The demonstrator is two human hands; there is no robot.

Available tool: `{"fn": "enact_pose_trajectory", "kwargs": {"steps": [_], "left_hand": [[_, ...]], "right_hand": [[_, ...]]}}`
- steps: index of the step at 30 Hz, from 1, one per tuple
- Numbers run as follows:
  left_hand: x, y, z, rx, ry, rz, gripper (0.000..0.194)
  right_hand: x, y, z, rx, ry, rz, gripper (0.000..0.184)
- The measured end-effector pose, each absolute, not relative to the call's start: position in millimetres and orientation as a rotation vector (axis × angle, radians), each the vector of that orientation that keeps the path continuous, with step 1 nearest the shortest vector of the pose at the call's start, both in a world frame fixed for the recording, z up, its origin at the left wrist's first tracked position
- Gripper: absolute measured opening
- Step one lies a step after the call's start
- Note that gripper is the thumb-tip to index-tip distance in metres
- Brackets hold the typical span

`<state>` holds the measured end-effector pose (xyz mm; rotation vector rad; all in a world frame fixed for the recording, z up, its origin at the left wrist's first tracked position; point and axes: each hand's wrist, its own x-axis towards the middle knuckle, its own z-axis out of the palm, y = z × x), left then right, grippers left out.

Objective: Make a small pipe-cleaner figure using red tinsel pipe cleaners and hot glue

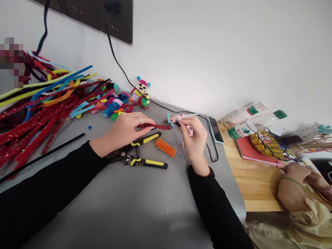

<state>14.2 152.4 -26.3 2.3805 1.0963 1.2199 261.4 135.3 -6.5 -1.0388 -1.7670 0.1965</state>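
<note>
My left hand [124, 128], a ring on one finger, is closed on a short piece of red glitter pipe cleaner [164, 127] that points right. Opposite it, my right hand [194, 136] has thumb and forefinger pinched together; what is between them is too small to tell. Just behind those fingertips lies what looks like a pink glue gun [190, 130] with light blue parts, partly hidden by the hand. Below my hands lie black-and-yellow wire cutters [149, 163], handles spread, and a short bundle of orange pipe cleaners [166, 148].
Many long pipe cleaners [46, 110] cover the grey table's left side. Small pipe-cleaner figures [141, 86] stand by the wall. A black cable [118, 62] crosses behind my hands. A phone [215, 129] lies at the right edge, near plastic bottles [242, 129]. Another person's hands [295, 176] are farther right.
</note>
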Motion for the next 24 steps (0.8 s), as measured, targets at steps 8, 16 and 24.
{"fn": "enact_pose_trajectory", "kwargs": {"steps": [8,16,24], "left_hand": [[14.6,151.4,-25.4,2.388,1.096,1.218,0.027],[14.7,150.6,-24.2,2.357,1.074,1.237,0.026],[12.9,149.6,-22.5,2.408,1.059,1.223,0.025]], "right_hand": [[262.2,133.5,-7.9,-1.088,-1.804,0.162,0.034],[263.5,135.8,-9.5,-1.035,-1.925,0.239,0.007],[268.1,138.7,-9.4,-0.951,-2.155,0.129,0.012]]}}
